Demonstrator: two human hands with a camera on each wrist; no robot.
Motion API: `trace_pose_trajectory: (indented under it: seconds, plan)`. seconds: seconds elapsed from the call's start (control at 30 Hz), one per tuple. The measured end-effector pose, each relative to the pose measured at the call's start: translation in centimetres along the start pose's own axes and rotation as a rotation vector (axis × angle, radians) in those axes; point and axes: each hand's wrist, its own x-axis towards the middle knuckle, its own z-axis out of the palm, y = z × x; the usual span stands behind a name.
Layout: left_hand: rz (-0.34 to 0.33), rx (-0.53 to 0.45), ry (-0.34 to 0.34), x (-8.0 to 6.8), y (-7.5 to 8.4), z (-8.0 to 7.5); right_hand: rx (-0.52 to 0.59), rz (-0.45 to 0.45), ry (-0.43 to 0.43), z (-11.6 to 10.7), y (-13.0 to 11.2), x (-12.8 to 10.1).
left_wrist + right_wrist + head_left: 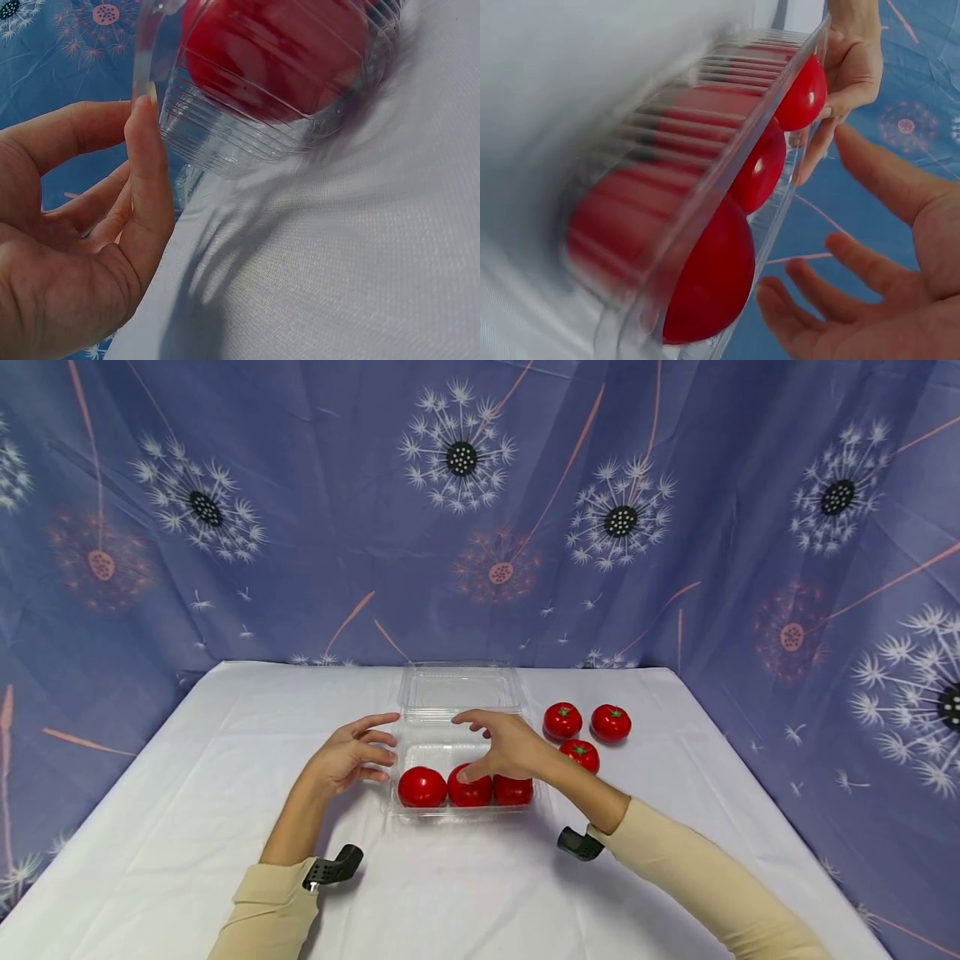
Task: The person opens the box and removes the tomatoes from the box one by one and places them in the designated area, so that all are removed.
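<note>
A clear plastic clamshell box stands on the table with its lid laid back behind it. In its near row sit three red tomatoes: left tomato, middle tomato and right tomato. My right hand hovers over the box, fingers spread and thumb over the middle tomato, with nothing held. At the left wall, my left hand has its fingers extended, the fingertips right at the rim. Beside the box on the right lie three more tomatoes, green-topped, one partly behind my right forearm.
A white cloth covers the table. Behind and at the sides hangs a blue dandelion-print curtain. Each sleeved wrist wears a black camera, the left camera and the right camera.
</note>
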Motion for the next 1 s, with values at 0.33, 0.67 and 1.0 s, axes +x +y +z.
trace_pose_trajectory:
  seconds: [0.33, 0.67, 1.0]
  plan:
    - [0.002, 0.009, 0.009, -0.1, -0.1, 0.1, 0.086, -0.089, -0.154, 1.4, 0.0, 1.5]
    - [-0.001, 0.005, 0.009, -0.2, 0.0, 0.1, 0.047, -0.139, -0.254, 2.2, -0.1, 2.5]
    - [-0.002, 0.014, 0.009, -0.1, 0.1, 0.1, -0.002, -0.15, -0.294, 3.3, -0.6, 3.2]
